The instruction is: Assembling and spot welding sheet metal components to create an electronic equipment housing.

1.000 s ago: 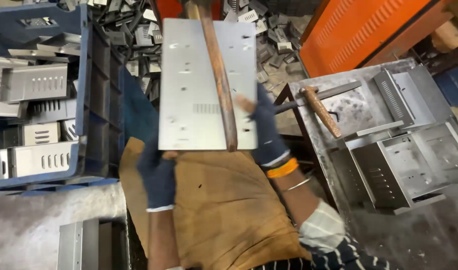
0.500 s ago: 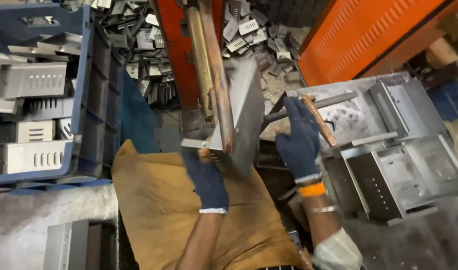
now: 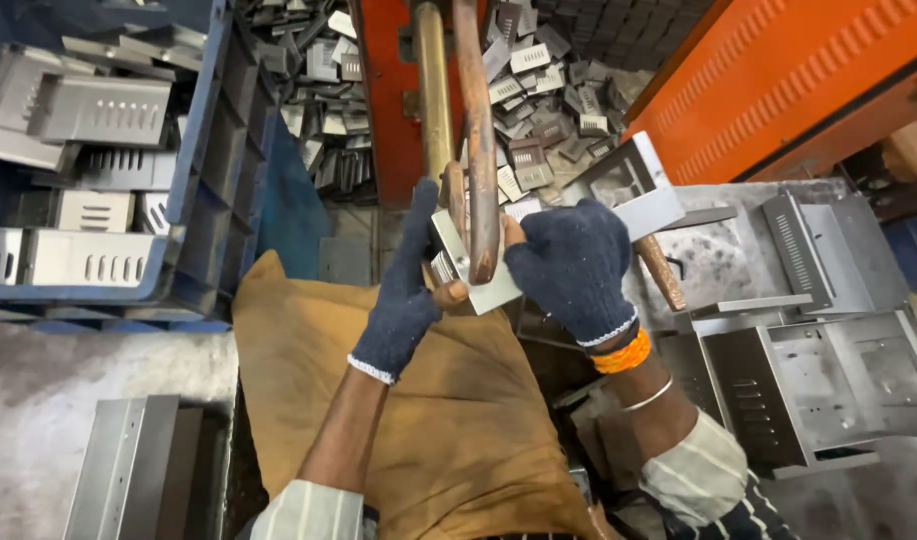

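I hold a bent grey sheet-metal part (image 3: 638, 185) between both gloved hands, tilted, its lower end under two rusty vertical machine rods (image 3: 475, 140). My left hand (image 3: 410, 285) in a dark blue knit glove grips the part's lower left edge by the rods. My right hand (image 3: 575, 265), also gloved, with an orange band and a bangle at the wrist, grips the part from the right. A brown cloth (image 3: 418, 420) covers my lap below.
A blue crate (image 3: 203, 190) of slotted metal parts stands at the left. Small metal pieces (image 3: 538, 80) lie heaped beyond the orange machine frame (image 3: 798, 70). Formed metal boxes (image 3: 828, 370) and a wooden-handled tool (image 3: 660, 270) lie at the right. A grey folded sheet (image 3: 128, 470) rests lower left.
The flat panel I held up flat has been turned on edge and brought down to the rods. Both hands have moved close together at its lower end.
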